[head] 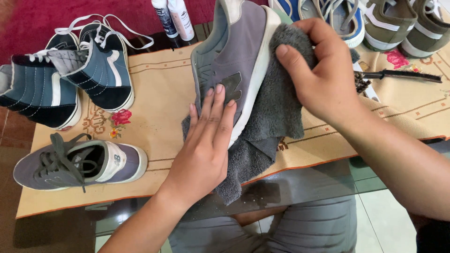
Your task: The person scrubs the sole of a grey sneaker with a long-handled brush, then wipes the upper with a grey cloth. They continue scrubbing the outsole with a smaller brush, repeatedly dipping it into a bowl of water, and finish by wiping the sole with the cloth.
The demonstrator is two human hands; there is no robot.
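The grey suede sneaker lies on its side mid-surface, long axis running from 12 to 6 o'clock, white rubber sole edge turned toward 3 o'clock. The left hand lies flat and open on its upper from 6 o'clock, grasping nothing. The right hand, at 3 o'clock, is closed on a fluffy dark grey cloth pressed against the sole. Both hands touch the shoe. Its mate sits at 8 o'clock on the embroidered beige mat; blue high-tops stand at 9, a brush at 3.

Grey sneaker matt suede; grey cloth fluffy terry; tabletop glossy glass.
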